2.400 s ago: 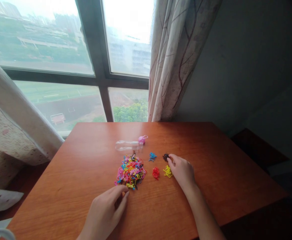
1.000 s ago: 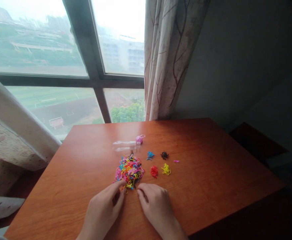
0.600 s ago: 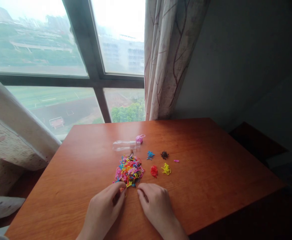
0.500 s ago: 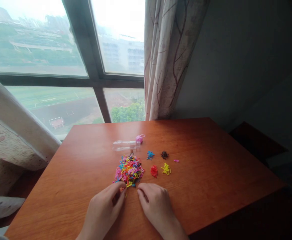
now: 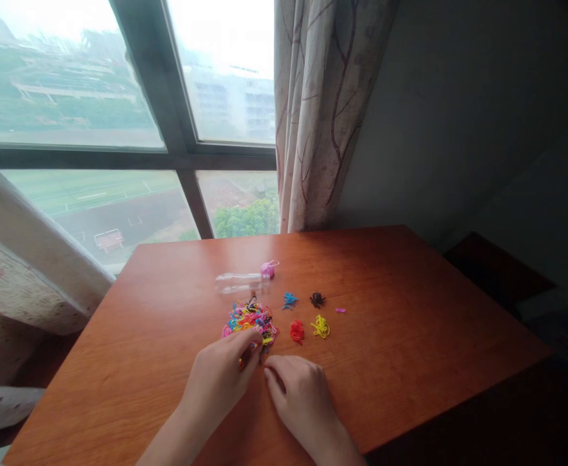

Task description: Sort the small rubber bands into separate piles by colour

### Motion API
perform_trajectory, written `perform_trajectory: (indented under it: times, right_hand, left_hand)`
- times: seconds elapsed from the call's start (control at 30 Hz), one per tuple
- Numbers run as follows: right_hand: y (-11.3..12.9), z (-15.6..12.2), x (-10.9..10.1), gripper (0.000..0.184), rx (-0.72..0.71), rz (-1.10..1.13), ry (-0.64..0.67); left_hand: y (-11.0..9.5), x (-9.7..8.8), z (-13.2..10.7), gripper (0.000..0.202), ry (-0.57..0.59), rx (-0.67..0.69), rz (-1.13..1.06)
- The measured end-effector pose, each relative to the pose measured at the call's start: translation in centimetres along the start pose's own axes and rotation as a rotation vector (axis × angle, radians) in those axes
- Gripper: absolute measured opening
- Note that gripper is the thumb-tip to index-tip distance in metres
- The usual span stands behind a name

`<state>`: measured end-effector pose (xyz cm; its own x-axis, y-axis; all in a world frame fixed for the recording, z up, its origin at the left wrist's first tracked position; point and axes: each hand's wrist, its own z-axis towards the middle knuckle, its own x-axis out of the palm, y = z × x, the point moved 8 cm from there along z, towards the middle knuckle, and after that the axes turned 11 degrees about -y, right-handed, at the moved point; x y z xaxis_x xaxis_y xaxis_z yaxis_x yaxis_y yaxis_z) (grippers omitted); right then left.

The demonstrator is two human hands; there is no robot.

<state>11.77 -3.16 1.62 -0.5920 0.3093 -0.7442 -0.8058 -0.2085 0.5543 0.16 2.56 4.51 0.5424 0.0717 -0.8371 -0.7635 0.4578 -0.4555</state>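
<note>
Tabletop (image 5: 405,343): colourful pile (image 5: 249,316) at left hand (image 5: 220,370)

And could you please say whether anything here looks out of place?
Slightly: one pink piece lies alone, right of the black pile and yellow pile, unlike those heaps. The clear bottle lies on its side.

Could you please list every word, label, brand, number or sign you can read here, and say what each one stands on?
There is no readable text.
Mixed pile of colored loops, clear plastic bottle, pink lid: no lettering visible.
Right-hand curtain: branch pattern, no writing.
Buildings outside: too blurred to read any sign.
</note>
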Motion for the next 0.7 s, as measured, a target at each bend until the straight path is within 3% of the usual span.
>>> perform_trajectory:
  times: [0.33,0.47,0.7]
  right_hand:
    - [0.2,0.2,-0.3,0.014,-0.002,-0.017,0.002]
    - [-0.1,0.2,-0.1,0.015,0.024,-0.051,0.021]
    - [-0.7,-0.1,0.9,0.016,0.037,-0.162,0.098]
  left_hand:
    - [-0.5,0.2,0.8,0.013,0.063,-0.002,0.028]
    - [-3.4,0.6,2.7,0.016,0.156,0.086,0.096]
    - [-9.1,4.0,6.4,0.016,0.291,0.252,0.126]
